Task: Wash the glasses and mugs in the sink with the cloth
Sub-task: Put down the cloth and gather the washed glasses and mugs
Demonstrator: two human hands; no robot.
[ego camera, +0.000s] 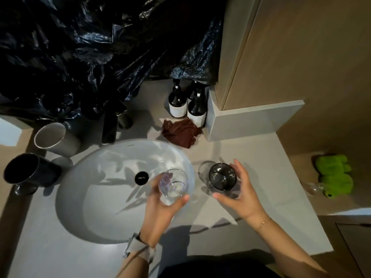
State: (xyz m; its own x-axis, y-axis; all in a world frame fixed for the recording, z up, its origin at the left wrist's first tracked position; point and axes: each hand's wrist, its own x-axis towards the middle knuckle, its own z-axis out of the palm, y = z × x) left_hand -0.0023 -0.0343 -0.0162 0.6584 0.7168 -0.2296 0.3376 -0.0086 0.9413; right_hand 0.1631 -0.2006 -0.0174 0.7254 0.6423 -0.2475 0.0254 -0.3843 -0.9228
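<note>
The left hand (160, 209) grips a clear glass (173, 186) over the sink's (84, 207) right rim. The right hand (239, 195) grips a smoky glass (221, 176) just beside it, half hiding another clear glass (203, 168). The cloth (180, 132) lies behind the sink.

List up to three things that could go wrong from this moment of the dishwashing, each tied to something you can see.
1. The left hand holds a clear glass at the sink rim; a knock could chip it.
2. The right hand grips a dark glass right beside another clear glass; they may clink or tip.
3. The brown cloth lies behind the sink, and both hands are full.
</note>
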